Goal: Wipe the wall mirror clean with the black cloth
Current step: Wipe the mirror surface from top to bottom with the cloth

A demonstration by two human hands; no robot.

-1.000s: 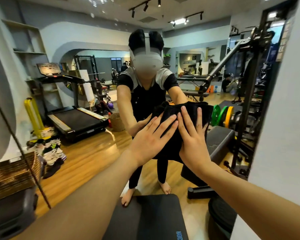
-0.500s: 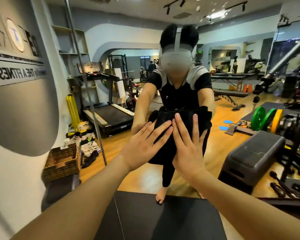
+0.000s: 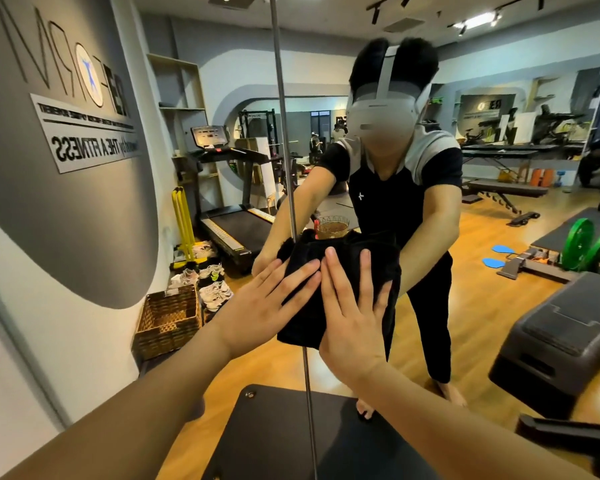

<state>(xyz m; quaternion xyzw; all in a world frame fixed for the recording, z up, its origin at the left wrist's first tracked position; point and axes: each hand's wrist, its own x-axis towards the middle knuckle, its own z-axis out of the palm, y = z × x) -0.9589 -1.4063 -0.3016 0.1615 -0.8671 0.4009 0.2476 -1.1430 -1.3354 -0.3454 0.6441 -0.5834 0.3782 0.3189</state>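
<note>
**Both hands flat on cloth, pressed to mirror**

Black cloth (image 3: 329,289) sits centre of frame, held against the wall mirror (image 3: 499,237). It covers part of the thin vertical seam (image 3: 284,133) between two mirror panels; seam runs top to bottom, just left of centre.

Left hand (image 3: 260,313): centre-left, fingers straight & spread, fingertips on the cloth's left edge, palm partly off it on the glass side. Grip apart, nothing curled round the cloth.

Right hand (image 3: 354,323): just right of the left, touching or nearly so at the fingertips. Fingers straight, pointing up, pressing the cloth's middle/right part. Grip apart too, flat press only.

Both forearms come in from the bottom corners of frame.

In the mirror: reflection of the person w/ headset, arms reaching to the cloth. Gym room behind – treadmill (image 3: 229,209) mid-left, wicker basket (image 3: 168,320) lower left w/ shoes (image 3: 208,278) beside it, grey step platform (image 3: 561,334) lower right, green weight plates (image 3: 582,244) right edge, wood floor. Grey wall sign (image 3: 84,133) upper left, lettering reversed. Dark mat (image 3: 274,438) at bottom centre.
</note>
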